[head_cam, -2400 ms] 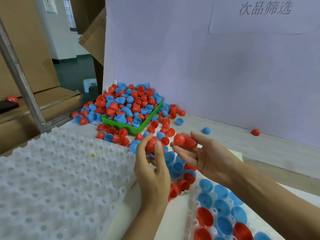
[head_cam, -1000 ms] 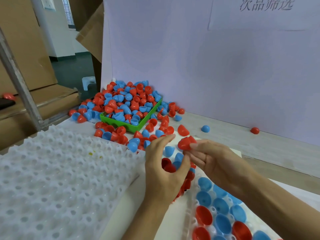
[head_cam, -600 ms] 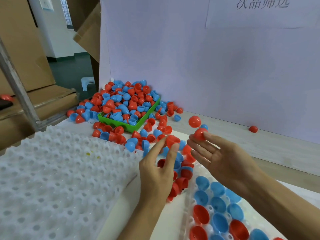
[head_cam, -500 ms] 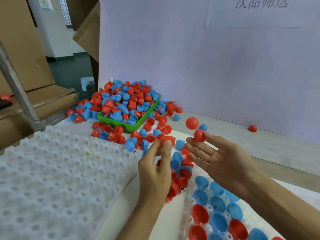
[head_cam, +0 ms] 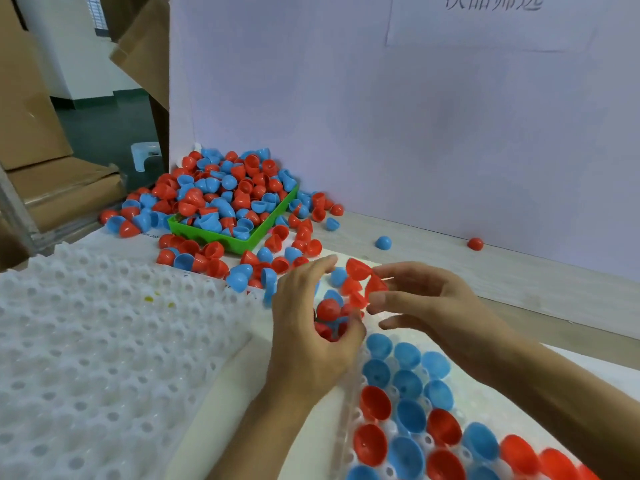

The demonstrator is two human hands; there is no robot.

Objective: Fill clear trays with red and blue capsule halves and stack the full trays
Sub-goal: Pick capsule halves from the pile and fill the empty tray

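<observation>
Backdrop: I see a pale lilac board (head_cam: 433,133) standing along the table's far edge, with a paper sheet (head_cam: 502,22) of printed characters fixed at its top; brown cardboard boxes (head_cam: 31,98) stand off the table's left edge.
Surface: a light wood-grain table (head_cam: 519,282), with a white sheet under the work near the front.
Supply: a green bin (head_cam: 239,242) sits toward the far left corner, heaped with red and blue capsule halves (head_cam: 225,192); many have spilled onto the table around it, and loose ones (head_cam: 270,261) lie between the bin and my hands.
Strays: a single blue half (head_cam: 383,242) and a single red half (head_cam: 475,243) lie apart near the board, toward the far edge.
Stack: a block of white dimpled trays (head_cam: 104,341) fills the front left of the table.
Tray in work: a clear tray (head_cam: 349,393) lies at the front right, its cups holding blue and red halves (head_cam: 408,386) open side up; its near end runs out of view.
Left hand: my left hand (head_cam: 311,334) is cupped, fingers curled round a small cluster of red halves (head_cam: 329,311), at the tray's far end.
Right hand: my right hand (head_cam: 426,303) pinches a red half (head_cam: 374,284) at its fingertips, just beside the left hand; other red halves (head_cam: 356,268) show between the two hands, and I cannot tell which hand holds them.
</observation>
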